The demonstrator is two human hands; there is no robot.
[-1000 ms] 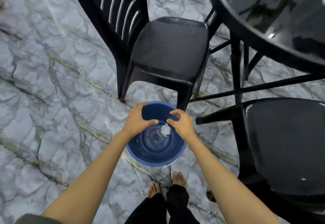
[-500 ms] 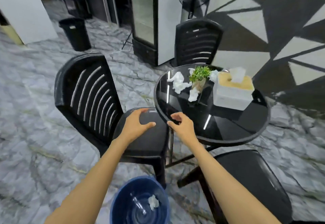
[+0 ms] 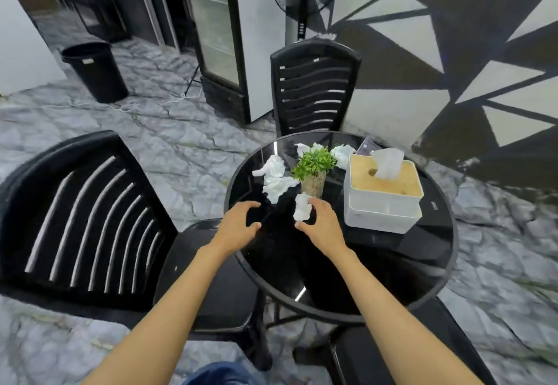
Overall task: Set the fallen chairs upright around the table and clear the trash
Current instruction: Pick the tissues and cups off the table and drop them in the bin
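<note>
Head view, left hand (image 3: 241, 224): forearm stretched over the round black table (image 3: 422, 263), fingers loosely curled, holding nothing.
Right hand (image 3: 321, 224): forefinger and thumb curved round a crumpled tissue (image 3: 302, 211).
Crumpled tissue: on the table, just in front of the potted plant (image 3: 314, 170).
Loose tissues (image 3: 274, 180): left of the plant.
Chairs: slatted chair (image 3: 75, 218) at left and far chair (image 3: 314, 88), both upright.
</note>
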